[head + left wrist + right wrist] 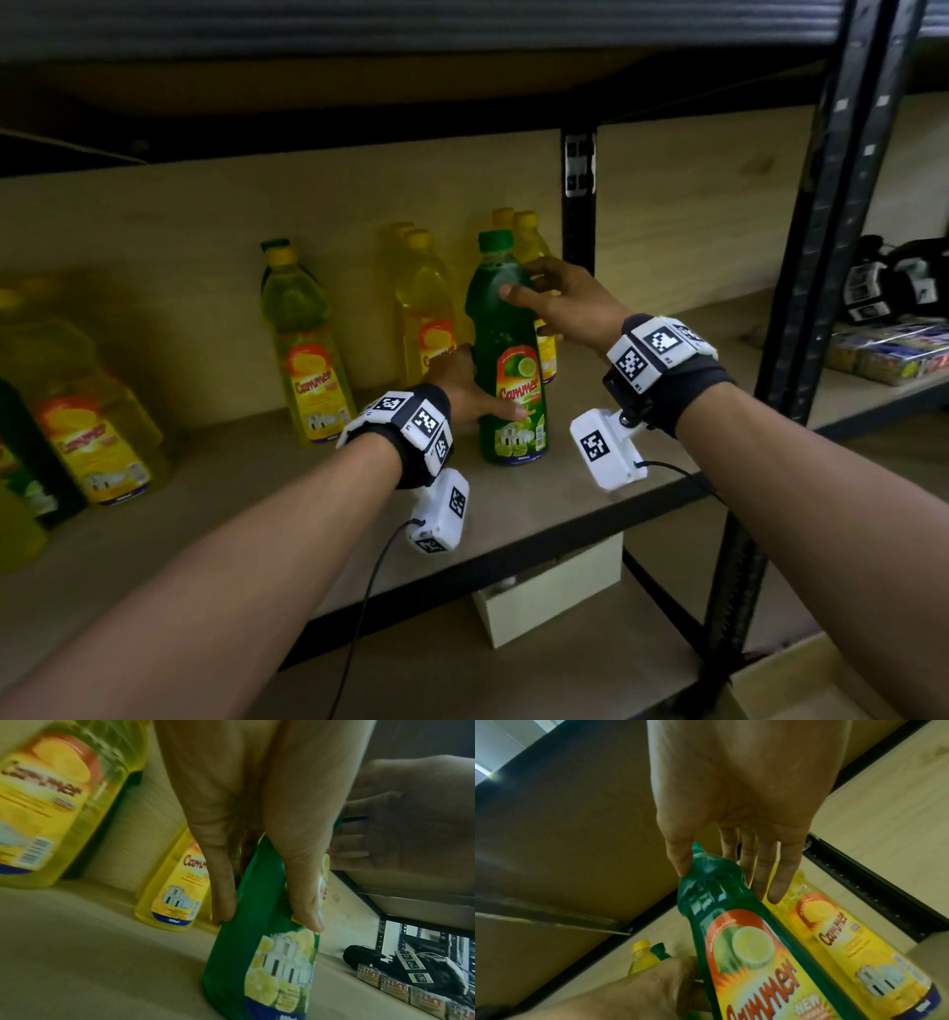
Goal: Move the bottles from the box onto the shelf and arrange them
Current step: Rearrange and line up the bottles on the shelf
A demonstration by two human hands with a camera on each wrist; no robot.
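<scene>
A green bottle point(508, 360) with an orange label stands upright on the wooden shelf point(257, 503). My left hand point(477, 390) grips its lower body; in the left wrist view the thumb point(308, 902) lies on the label and a finger point(221, 892) on the other side of the green bottle point(257, 953). My right hand point(524, 288) holds the shoulder below the green cap. There the thumb point(680, 862) rests on the neck of the green bottle point(744, 943), and the fingers reach behind it.
Yellow bottles stand behind and to the left point(308, 360) point(426, 318) point(529, 241), with bigger ones at far left point(92, 421). A black post point(579, 205) stands just right of the bottle. A pale box point(554, 591) sits on the lower shelf. Small packs point(893, 354) lie on the right shelf.
</scene>
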